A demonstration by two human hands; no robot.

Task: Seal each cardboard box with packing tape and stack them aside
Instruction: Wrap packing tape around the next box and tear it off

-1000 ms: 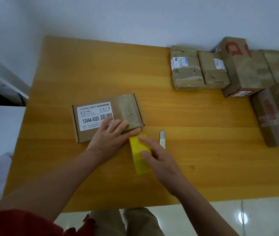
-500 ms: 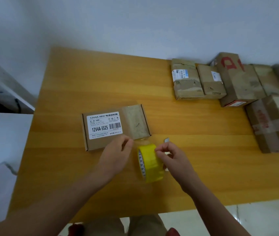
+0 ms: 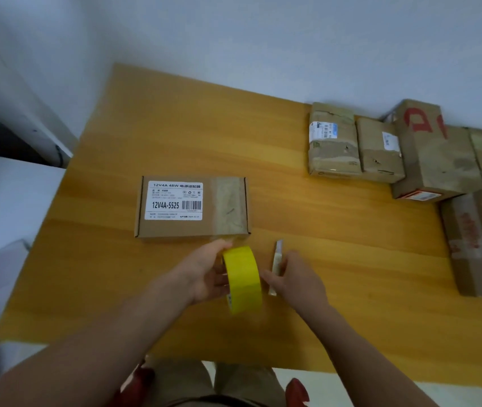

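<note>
One labelled cardboard box [image 3: 190, 207] lies on the surface [image 3: 175, 127]; left hand [image 3: 201, 274] grips the tape roll [image 3: 244, 277] just beside it; right hand [image 3: 298, 280] touches the cutter [image 3: 277, 257], grasp unconfirmed; a loosely held blade may slip.

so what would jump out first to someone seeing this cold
The bright yellow tape roll, held on edge by the left hand front and centre, catches the eye first. Just beyond it lies a flat cardboard box with a white label, and a cluster of worn brown boxes crowds the far right.
</note>
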